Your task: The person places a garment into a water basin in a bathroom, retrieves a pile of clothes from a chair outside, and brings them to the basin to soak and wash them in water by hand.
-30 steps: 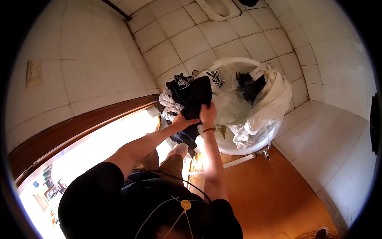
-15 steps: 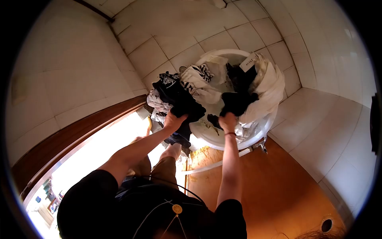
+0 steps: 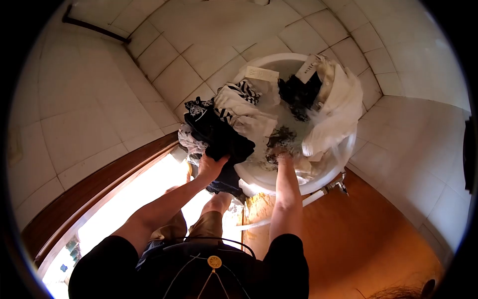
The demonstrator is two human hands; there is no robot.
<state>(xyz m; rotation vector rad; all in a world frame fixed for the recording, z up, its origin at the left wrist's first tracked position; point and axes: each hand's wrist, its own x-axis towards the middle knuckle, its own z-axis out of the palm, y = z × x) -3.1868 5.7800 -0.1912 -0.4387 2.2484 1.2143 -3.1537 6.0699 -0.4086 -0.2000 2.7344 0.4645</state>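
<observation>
My left hand (image 3: 211, 167) is closed on the lower edge of a black garment (image 3: 214, 129), which lies on a heap of clothes at the left rim of a round white tub (image 3: 323, 187). Down in the tub's water, my right hand (image 3: 282, 152) is at a dark cloth (image 3: 283, 137); its fingers are hidden under the surface. Another black cloth (image 3: 301, 92) floats farther back beside a white tag (image 3: 307, 69). White fabric (image 3: 336, 107) covers the tub's right side. A black-and-white patterned cloth (image 3: 244, 92) hangs over the left rim.
A metal tap (image 3: 340, 183) with a white pipe (image 3: 312, 198) is near the tub's front right. An orange-brown board (image 3: 348, 234) lies in front. Tiled walls (image 3: 84, 99) surround the tub, and a wooden door frame (image 3: 99, 174) runs along the left. A pale bar (image 3: 262, 74) crosses the back rim.
My hands have separated. The right one carried a dark cloth rightward and lowered it into the water, while the left one shifted left with the black garment. The view has shifted too.
</observation>
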